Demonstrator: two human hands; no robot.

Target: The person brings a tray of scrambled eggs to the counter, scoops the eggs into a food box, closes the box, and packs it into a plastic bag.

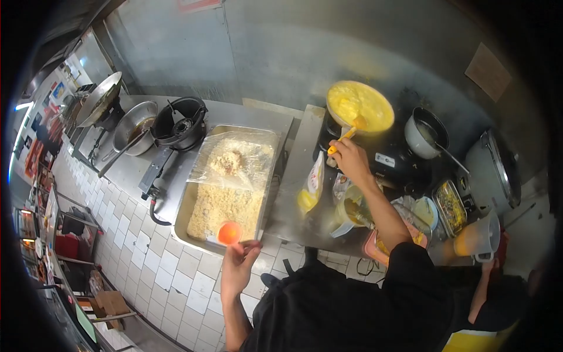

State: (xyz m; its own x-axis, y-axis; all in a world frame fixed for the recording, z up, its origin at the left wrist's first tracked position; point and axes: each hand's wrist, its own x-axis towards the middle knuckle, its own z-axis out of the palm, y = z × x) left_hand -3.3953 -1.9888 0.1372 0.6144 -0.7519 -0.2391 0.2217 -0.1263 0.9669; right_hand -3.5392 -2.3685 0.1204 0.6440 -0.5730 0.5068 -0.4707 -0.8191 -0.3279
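My right hand (350, 157) is closed around the yellow handle of a spatula (345, 138). Its orange blade dips into a thick, lumpy yellow mixture (360, 105), which fills a wide round pan (389, 123) on the stove. Lower down, my left hand (239, 271) grips a small orange cup (229, 233) with something orange-yellow inside. That cup is over the near edge of a metal tray (180, 220) of pale yellow crumbs (223, 205). Clear plastic film (246, 146) covers the far part of the tray.
Left of the tray are a black burner (180, 126) and a pan (132, 126). A pot (425, 135) stands right of the yellow pan. Nearer are a yellow-and-white bag (311, 190) and several containers. At far right another person's hand (488, 267) is by a clear pitcher (478, 234).
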